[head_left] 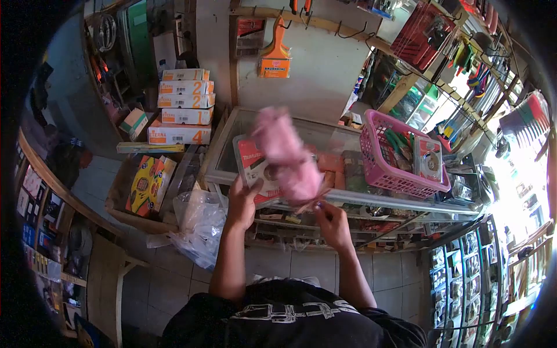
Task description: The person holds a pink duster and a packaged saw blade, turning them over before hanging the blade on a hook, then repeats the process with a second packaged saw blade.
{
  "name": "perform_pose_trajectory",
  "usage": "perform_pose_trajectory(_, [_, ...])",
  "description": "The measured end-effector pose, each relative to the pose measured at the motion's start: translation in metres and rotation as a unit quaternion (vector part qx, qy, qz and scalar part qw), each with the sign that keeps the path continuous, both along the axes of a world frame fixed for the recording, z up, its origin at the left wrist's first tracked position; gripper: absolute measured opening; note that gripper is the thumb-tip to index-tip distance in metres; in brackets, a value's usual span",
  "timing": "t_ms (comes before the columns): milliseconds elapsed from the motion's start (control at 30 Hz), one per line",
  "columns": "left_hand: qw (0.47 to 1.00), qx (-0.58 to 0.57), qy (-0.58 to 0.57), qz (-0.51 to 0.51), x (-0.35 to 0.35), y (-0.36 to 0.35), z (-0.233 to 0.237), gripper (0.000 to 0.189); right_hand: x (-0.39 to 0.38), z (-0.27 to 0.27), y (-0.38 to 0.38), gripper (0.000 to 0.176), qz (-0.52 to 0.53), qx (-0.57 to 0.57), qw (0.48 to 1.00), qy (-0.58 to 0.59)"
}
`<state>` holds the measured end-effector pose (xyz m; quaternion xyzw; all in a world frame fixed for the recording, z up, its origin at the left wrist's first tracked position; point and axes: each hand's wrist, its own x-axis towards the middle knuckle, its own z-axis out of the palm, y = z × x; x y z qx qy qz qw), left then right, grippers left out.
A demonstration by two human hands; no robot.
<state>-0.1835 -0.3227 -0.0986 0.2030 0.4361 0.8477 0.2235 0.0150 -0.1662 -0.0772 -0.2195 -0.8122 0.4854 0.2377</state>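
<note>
My left hand (242,204) is closed on the edge of a flat red and white blade pack (250,165) marked Makita, tilted over the glass counter. The fingers of my right hand (333,225) pinch the lower end of a pink duster (284,142). Smeared by motion, the duster stretches up and left across the pack and covers its right part. Below both hands runs the front edge of the glass display counter (400,201).
A pink basket (377,159) with green-handled tools and another blade pack (428,158) stands on the counter's right side. Stacked Eterna boxes (183,116) are at left, above a carton with a yellow box (149,185). Clear plastic bags (200,223) hang beside my left forearm.
</note>
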Motion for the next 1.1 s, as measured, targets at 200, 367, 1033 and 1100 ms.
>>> perform_pose_trajectory(200, [0.999, 0.023, 0.024, -0.005, 0.005, -0.006, 0.009, 0.043, -0.003, 0.004, -0.008, 0.023, 0.119, 0.096, 0.988, 0.011])
perform_pose_trajectory(367, [0.998, 0.040, 0.035, 0.013, -0.001, 0.005, -0.008, 0.052, -0.030, -0.010, -0.011, 0.028, -0.005, 0.019, 1.000, 0.021])
perform_pose_trajectory(1033, [0.995, 0.096, 0.001, 0.030, 0.000, -0.017, 0.024, 0.052, -0.029, 0.030, -0.014, 0.028, -0.028, 0.062, 0.994, 0.081])
perform_pose_trajectory(1100, [0.993, 0.115, -0.001, 0.035, -0.008, -0.026, 0.019, 0.053, -0.015, 0.019, -0.014, 0.029, 0.040, 0.078, 0.995, 0.039])
